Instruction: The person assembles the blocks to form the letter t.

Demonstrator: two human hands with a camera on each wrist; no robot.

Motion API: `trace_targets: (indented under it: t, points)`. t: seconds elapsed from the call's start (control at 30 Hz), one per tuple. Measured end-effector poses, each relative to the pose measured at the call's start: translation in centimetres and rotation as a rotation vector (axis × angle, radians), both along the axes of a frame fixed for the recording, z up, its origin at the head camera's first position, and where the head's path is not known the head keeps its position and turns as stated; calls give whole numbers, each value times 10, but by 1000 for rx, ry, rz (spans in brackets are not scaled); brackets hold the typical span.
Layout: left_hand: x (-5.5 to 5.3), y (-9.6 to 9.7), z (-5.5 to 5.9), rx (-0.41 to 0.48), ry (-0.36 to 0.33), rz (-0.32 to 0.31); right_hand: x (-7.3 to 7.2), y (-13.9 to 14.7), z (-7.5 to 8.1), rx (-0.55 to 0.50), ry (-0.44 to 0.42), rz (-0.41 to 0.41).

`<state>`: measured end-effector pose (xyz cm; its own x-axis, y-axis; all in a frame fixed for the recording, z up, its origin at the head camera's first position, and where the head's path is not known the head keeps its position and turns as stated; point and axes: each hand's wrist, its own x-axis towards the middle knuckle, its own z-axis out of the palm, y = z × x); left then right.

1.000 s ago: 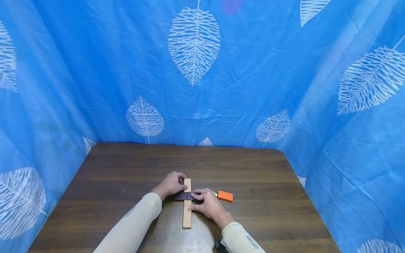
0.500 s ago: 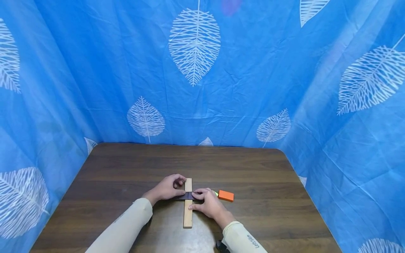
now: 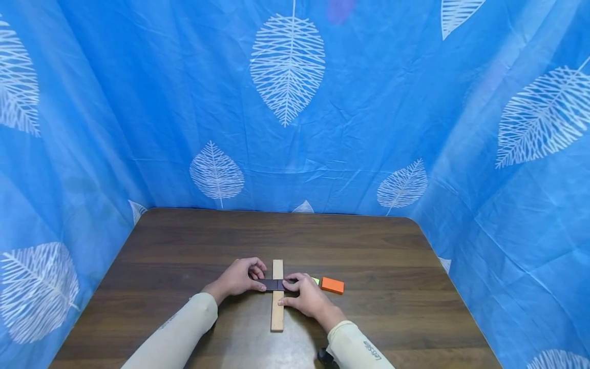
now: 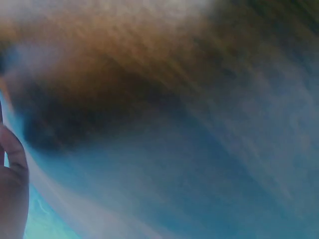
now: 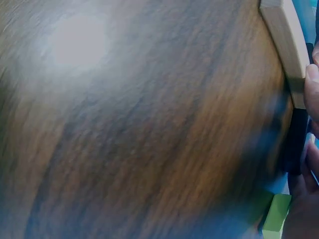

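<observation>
Indeed, my right hand (image 3: 310, 298), thumb and forefinger spread, touched the wooden plank (image 3: 277, 315) and dark bar (image 3: 273, 285) at its left; whether my left hand (image 3: 236, 278) pinched, I couldn't tell.

The person has two hands, one left hand (image 3: 237, 278) and one right hand (image 3: 310, 298), and two pale sleeves (image 3: 177, 328). There are one table (image 3: 359, 246), one orange block (image 3: 333, 285), one green block (image 5: 276, 211) and eleven white leaf prints (image 3: 288, 66), some partial. The number of pale wood pieces (image 3: 277, 311) and dark pieces (image 3: 269, 284) cannot be told.
</observation>
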<state>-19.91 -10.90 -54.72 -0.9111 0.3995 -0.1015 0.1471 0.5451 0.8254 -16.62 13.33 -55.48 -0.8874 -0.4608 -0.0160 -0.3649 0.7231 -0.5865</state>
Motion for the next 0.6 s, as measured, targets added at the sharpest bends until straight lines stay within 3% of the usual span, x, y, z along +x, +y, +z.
trace_targets:
  t: [0.3,0.47,0.6]
  points:
    - [0,3,-1,-17,25,-19,-2,-4,5,46,-28,11]
    - [8,14,-4,-75,130,-60,0,-3,6,37,-10,17]
    - [9,20,-9,-100,165,-33,2,-2,6,18,11,12]
